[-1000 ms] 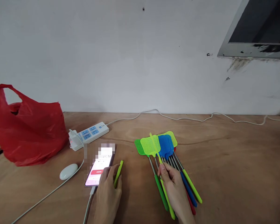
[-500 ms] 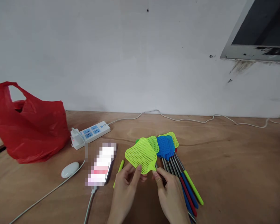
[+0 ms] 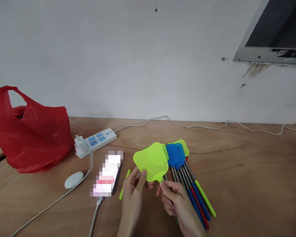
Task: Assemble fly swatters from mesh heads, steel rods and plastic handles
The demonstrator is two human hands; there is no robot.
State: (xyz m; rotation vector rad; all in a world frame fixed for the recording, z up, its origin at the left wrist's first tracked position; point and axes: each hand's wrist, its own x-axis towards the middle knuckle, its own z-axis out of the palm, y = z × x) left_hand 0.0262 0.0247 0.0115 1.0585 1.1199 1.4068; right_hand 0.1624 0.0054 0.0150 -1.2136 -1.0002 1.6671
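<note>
Between my hands is a yellow-green fly swatter head (image 3: 151,161), perforated and tilted up toward me. My left hand (image 3: 134,189) pinches its lower left edge between thumb and fingers. At the neck, my right hand (image 3: 174,197) grips the same swatter, and its fingers hide what lies below the neck. Behind and to the right, several fly swatters lie in an overlapping pile on the table, with blue heads (image 3: 175,154) and a yellow-green head (image 3: 185,147). Their metal rods lead to blue, red and yellow-green handles (image 3: 204,197). A separate yellow-green handle (image 3: 125,184) lies left of my left hand.
A phone (image 3: 107,174) with a blurred screen lies on the wooden table (image 3: 249,184), its cable running toward me. Behind it sits a white power strip (image 3: 96,142). A red plastic bag (image 3: 37,138) stands at left, near a white oval object (image 3: 74,180).
The swatter head has turned more upright and shifted slightly right. My right hand has rotated its grip at the neck, while my left hand has moved a little to the right.
</note>
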